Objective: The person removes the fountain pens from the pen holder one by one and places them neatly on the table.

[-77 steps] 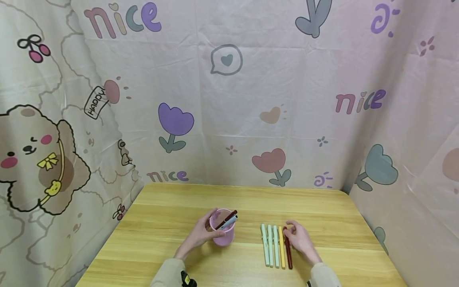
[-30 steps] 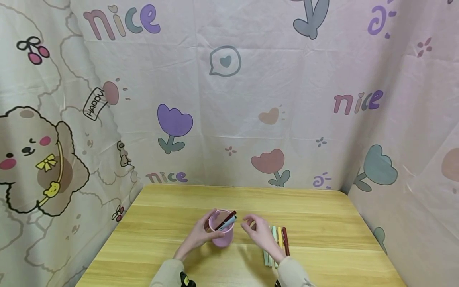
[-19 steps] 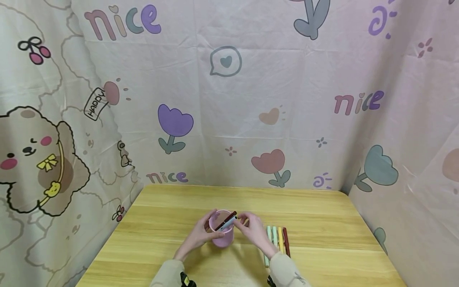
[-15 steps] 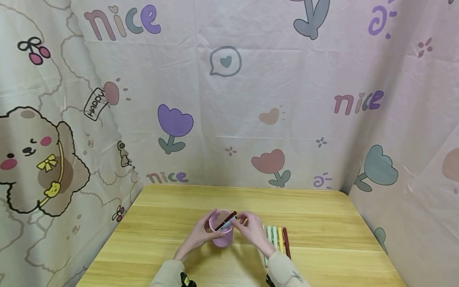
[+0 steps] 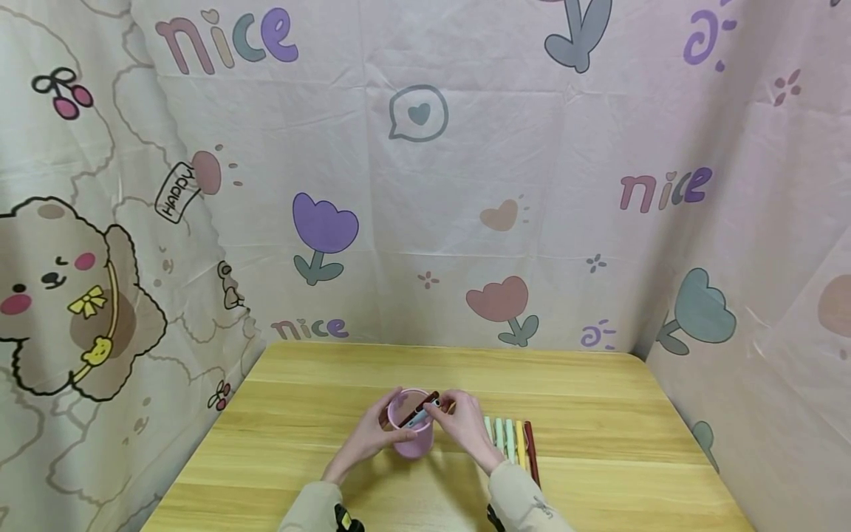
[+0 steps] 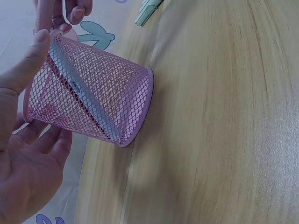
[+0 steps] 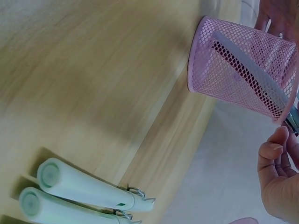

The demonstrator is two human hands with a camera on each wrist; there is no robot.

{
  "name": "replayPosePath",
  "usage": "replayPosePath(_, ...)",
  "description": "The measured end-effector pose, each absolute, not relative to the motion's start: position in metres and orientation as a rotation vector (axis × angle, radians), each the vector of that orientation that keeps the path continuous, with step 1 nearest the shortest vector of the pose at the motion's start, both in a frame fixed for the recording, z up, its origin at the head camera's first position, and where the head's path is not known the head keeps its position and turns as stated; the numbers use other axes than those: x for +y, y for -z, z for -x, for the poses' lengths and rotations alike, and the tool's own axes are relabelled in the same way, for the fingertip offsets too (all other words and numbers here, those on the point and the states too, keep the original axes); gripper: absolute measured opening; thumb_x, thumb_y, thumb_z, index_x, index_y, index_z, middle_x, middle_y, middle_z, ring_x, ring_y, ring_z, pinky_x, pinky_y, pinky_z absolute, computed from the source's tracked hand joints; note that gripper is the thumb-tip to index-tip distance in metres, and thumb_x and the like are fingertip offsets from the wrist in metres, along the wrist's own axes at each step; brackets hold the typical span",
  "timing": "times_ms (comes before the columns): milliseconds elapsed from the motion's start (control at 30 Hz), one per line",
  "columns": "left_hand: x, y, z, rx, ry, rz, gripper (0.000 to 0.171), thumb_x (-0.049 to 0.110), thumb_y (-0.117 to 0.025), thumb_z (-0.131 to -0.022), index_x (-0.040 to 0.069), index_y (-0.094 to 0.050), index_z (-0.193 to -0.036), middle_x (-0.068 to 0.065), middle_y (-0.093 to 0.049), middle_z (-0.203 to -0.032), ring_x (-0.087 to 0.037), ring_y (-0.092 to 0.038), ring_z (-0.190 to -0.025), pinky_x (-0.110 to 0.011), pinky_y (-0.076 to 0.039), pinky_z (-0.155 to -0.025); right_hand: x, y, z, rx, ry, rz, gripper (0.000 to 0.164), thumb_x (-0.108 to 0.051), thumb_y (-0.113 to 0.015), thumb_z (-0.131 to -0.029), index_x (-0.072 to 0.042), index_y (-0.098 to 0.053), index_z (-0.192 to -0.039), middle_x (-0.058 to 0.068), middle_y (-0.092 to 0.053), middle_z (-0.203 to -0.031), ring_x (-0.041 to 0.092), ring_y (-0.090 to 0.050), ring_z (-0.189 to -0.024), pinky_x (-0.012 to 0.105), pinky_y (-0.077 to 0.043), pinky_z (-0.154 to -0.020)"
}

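Gripping cup (image 5: 414,448) with left hand (image 5: 369,434); having brought right hand (image 5: 467,425) over from pen row (image 5: 510,437) to blue pen (image 5: 417,420) leaning inside cup; cannot tell whether pinching it. Now working at cup, no longer at row.

Beige sleeves (image 5: 525,499), black-and-yellow patch (image 5: 344,519) on the left

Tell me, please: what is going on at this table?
A person holds a pink mesh cup with the left hand. A dark red pen and a light blue pen lean inside it. The right hand is at their upper ends; whether it grips one is unclear. Five more pens lie in a row on the table, to the cup's right.
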State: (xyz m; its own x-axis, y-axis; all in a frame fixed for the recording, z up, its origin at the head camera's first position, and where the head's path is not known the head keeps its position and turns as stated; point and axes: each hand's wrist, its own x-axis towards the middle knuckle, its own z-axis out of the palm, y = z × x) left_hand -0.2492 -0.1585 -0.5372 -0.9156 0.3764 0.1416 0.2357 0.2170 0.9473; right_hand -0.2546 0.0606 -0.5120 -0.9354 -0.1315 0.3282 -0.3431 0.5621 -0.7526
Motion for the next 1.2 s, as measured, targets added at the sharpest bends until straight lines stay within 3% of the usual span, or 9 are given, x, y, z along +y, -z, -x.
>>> replayPosePath(500, -0.160, 0.538, 0.249, 2.332, -1.805, -0.621, 0.096, 0.016, -0.081, -0.085, -0.007, -0.021, -0.156, -0.034, -0.036, -0.156, -0.053, -0.040, -0.141, -0.060, -0.039, -0.118, 0.063, 0.506, 0.249, -2.508, -1.316, -0.410, 0.014, -0.021, -0.079, -0.086, -0.010, -0.073, -0.078, -0.001, -0.067, -0.067, -0.002, -0.048, -0.058, 0.014, -0.044, -0.052)
replayPosePath(767, -0.160, 0.538, 0.250, 2.333, -1.805, -0.641, 0.096, 0.016, -0.081, -0.085, -0.008, -0.021, -0.156, -0.034, -0.035, -0.156, -0.054, -0.039, -0.141, -0.061, -0.038, -0.117, 0.069, 0.500, 0.245, -2.481, -1.476, -0.385, 0.013, -0.019, -0.078, -0.087, -0.007, -0.074, -0.085, 0.004, -0.070, -0.073, -0.001, -0.055, -0.060, 0.015, -0.052, -0.054)
replayPosePath(1000, -0.160, 0.538, 0.250, 2.337, -1.802, -0.621, 0.096, 0.016, -0.081, -0.085, -0.007, -0.022, -0.156, -0.034, -0.035, -0.156, -0.053, -0.040, -0.141, -0.060, -0.038, -0.118, 0.074, 0.493, 0.242, -2.419, -1.697, -0.355, 0.015, -0.015, -0.075, -0.090, -0.001, -0.073, -0.093, 0.017, -0.072, -0.078, 0.009, -0.064, -0.059, 0.023, -0.060, -0.055)
replayPosePath(1200, -0.160, 0.537, 0.250, 2.343, -1.797, -0.617, 0.095, 0.016, -0.081, -0.085, -0.007, -0.022, -0.156, -0.034, -0.036, -0.156, -0.053, -0.040, -0.141, -0.060, -0.038, -0.118, 0.080, 0.486, 0.239, -2.347, -1.825, -0.282, 0.012, -0.011, -0.075, -0.089, 0.001, -0.072, -0.090, 0.015, -0.071, -0.073, 0.013, -0.065, -0.057, 0.027, -0.062, -0.056)
